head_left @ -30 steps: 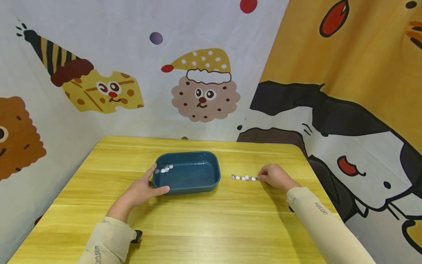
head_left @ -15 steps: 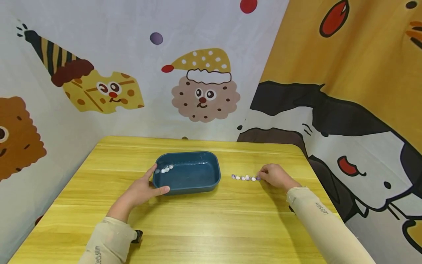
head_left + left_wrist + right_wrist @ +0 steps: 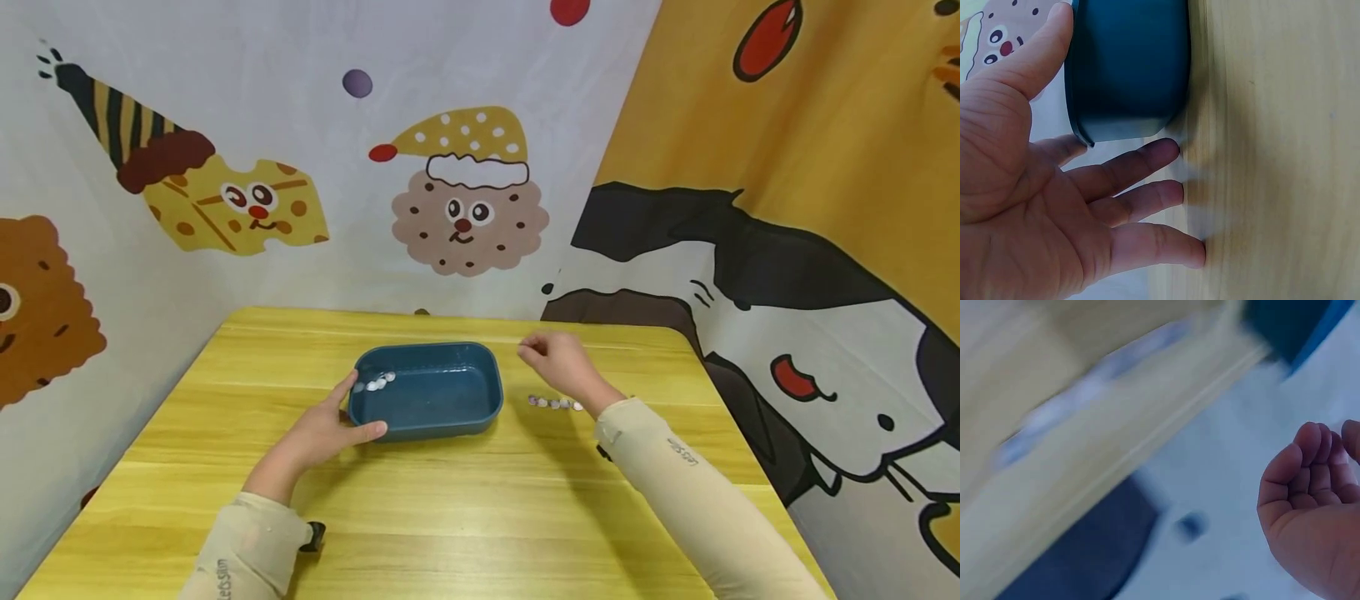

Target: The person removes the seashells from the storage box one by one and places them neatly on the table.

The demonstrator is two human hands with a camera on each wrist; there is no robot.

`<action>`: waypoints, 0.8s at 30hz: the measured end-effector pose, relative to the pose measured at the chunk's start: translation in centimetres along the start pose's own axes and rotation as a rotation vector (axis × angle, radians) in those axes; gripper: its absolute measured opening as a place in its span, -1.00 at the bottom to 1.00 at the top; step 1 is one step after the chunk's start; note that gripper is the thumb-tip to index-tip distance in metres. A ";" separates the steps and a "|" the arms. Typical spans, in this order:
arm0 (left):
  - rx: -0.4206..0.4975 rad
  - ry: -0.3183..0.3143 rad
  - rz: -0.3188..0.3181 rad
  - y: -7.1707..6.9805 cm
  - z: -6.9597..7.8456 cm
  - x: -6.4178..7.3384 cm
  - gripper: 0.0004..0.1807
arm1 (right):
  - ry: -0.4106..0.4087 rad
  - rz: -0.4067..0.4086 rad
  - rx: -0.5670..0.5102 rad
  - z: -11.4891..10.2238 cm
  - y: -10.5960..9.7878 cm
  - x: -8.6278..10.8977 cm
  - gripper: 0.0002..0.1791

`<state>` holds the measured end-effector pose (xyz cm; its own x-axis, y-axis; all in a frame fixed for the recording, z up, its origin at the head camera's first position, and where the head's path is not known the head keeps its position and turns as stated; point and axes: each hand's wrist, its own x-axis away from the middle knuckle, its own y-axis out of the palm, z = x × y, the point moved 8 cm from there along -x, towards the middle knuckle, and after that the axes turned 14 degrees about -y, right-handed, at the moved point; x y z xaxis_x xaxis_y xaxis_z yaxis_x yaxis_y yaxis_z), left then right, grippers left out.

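Observation:
A dark blue rectangular box (image 3: 442, 432) stands on the table with several small white pebble-like pieces (image 3: 381, 382) at its left end. My left hand (image 3: 318, 429) spans that end, thumb at the front rim and forefinger at the left rim. In the left wrist view the other fingers (image 3: 1147, 244) stretch down beside the box (image 3: 1129, 69). Right of the box lies a row of small white and purple pebble-like pieces (image 3: 555, 404). Raised behind that row, my right hand (image 3: 558, 362) has loosely curled fingers (image 3: 1285, 465); nothing shows between them and the thumb.
Everything stands on a yellow wood-grain table (image 3: 450, 517). Beyond its back edge hangs a printed curtain (image 3: 300, 292) with cartoon figures. The row (image 3: 1091, 384) is blurred in the right wrist view.
My right hand has lifted from the right end of the row and moved left and back, towards the box. The left hand and the box stay put.

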<state>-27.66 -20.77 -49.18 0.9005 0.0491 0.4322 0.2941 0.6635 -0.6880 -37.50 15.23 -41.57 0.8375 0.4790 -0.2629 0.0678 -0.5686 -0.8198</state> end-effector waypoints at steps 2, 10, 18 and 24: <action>-0.002 -0.002 0.003 -0.2 0.0 0.1 0.38 | -0.074 -0.042 -0.025 -3.5 2.0 -1.5 -0.74; -0.017 -0.017 0.009 -0.4 0.2 0.2 0.37 | -0.189 -0.362 0.013 -10.8 12.4 -5.9 -0.51; 0.002 -0.008 0.004 -0.1 0.5 0.2 0.33 | -0.122 -0.401 0.181 -10.0 18.3 -8.0 -0.45; 0.013 -0.009 0.007 -0.1 0.3 0.2 0.33 | -0.190 -0.393 0.357 -10.9 19.3 -8.4 -0.47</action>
<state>-27.65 -20.59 -48.85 0.8994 0.0602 0.4329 0.2837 0.6731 -0.6830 -37.32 -7.04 -49.61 0.6721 0.7396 0.0368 0.1394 -0.0775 -0.9872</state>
